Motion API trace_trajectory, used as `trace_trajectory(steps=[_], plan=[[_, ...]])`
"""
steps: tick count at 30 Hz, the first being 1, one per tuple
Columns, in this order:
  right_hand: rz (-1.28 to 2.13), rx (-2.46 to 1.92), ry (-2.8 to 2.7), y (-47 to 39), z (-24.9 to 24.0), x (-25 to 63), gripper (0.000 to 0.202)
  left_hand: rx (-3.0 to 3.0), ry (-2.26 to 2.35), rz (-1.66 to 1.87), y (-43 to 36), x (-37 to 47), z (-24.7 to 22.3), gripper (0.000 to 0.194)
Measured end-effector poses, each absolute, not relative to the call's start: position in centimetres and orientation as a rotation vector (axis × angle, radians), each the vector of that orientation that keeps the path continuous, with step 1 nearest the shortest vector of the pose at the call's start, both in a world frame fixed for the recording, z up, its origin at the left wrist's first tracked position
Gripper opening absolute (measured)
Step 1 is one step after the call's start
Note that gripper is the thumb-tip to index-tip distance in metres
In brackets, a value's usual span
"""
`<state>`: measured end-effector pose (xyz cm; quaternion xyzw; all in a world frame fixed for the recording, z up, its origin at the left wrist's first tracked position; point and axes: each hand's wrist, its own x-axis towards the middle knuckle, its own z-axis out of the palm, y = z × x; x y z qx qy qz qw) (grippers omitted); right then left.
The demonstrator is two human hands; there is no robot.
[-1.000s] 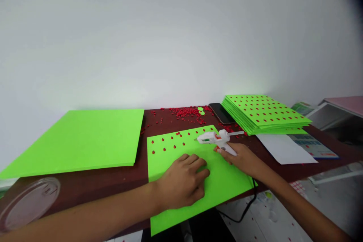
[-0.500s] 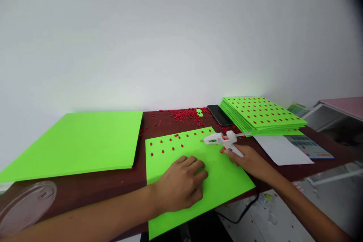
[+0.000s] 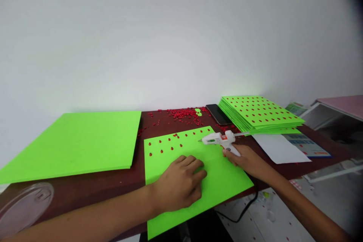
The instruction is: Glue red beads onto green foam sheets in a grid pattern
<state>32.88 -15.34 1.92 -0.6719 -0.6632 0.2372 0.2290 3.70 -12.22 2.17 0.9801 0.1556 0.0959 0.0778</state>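
Note:
A bright green sheet (image 3: 224, 177) lies at the table's front edge, with two rows of small red pieces (image 3: 171, 148) near its far side. My left hand (image 3: 183, 183) rests on the sheet with its fingers curled; whether anything is under them is hidden. In my right hand (image 3: 241, 155) is a white glue gun (image 3: 218, 138), held by its handle over the sheet's right part. The nozzle points left, to the right of the second row of red pieces. A clear glue stick sticks out of the gun's back.
Plain green sheets (image 3: 85, 143) lie at left beside a round clear lid (image 3: 27, 206). Behind are scattered red pieces (image 3: 184, 114) and a phone (image 3: 218, 114). Dotted green sheets (image 3: 261, 111) and white paper (image 3: 279, 148) are at right. A black cord (image 3: 245, 210) hangs in front.
The whole view has shifted slightly, moving things a little left. The glue gun keeps nearly the same place over the sheet, and my left hand stays where it was on it.

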Motion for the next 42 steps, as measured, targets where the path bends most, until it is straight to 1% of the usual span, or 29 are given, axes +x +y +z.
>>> trace_trajectory(steps=[12,18,26,37,42], plan=[[0.621,-1.834,-1.801,-15.2,2.0,33.3,0.042,2.927,0.485,0.23,-12.3,3.7,2.3,0.022],[0.684,-1.834,-1.817,-16.0,2.1,33.0,0.043,2.908,0.482,0.221,-12.2,3.7,2.5,0.021],[0.653,-1.89,-1.711,-15.5,0.4,36.0,0.048,2.895,0.503,0.199,-12.2,3.7,2.6,0.023],[0.623,-1.882,-1.779,-15.4,0.4,36.0,0.041,2.874,0.507,0.204,-12.2,3.8,2.6,0.023],[0.596,-1.901,-1.802,-15.4,0.5,36.0,0.042,2.881,0.507,0.21,-12.2,3.8,2.6,0.023]])
